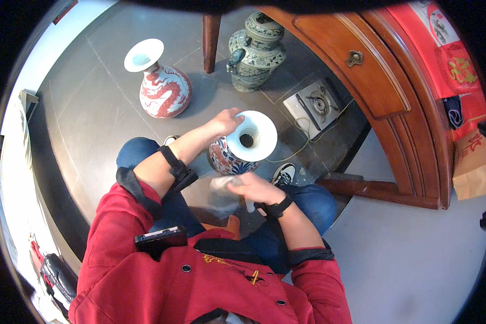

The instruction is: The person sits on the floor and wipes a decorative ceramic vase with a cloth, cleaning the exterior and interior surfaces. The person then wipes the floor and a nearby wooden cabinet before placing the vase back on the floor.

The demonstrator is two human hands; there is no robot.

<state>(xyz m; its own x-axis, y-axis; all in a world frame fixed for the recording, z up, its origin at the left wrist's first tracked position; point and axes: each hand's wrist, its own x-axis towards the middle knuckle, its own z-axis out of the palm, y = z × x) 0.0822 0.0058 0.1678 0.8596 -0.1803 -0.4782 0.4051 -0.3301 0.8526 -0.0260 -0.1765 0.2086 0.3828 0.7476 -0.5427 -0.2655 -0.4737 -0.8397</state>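
Between my knees stands a porcelain vase [235, 157] with a wide white flared mouth and a blue and red pattern on its body. My left hand [226, 121] grips the far left side of its rim. My right hand [260, 188] is at the near side of the vase's body and holds a crumpled whitish cloth or tissue [223, 183]; motion blurs it. Whether the cloth touches the vase I cannot tell. The vase's foot is hidden from this angle.
A white vase with a red dragon [166, 91] stands at the left on the tiled floor. Beyond are a green-patterned lidded jar [256, 56] and a portable burner [316, 105] with a cord. A wooden desk [360, 69] curves along the right, a paper bag [472, 170] beside it.
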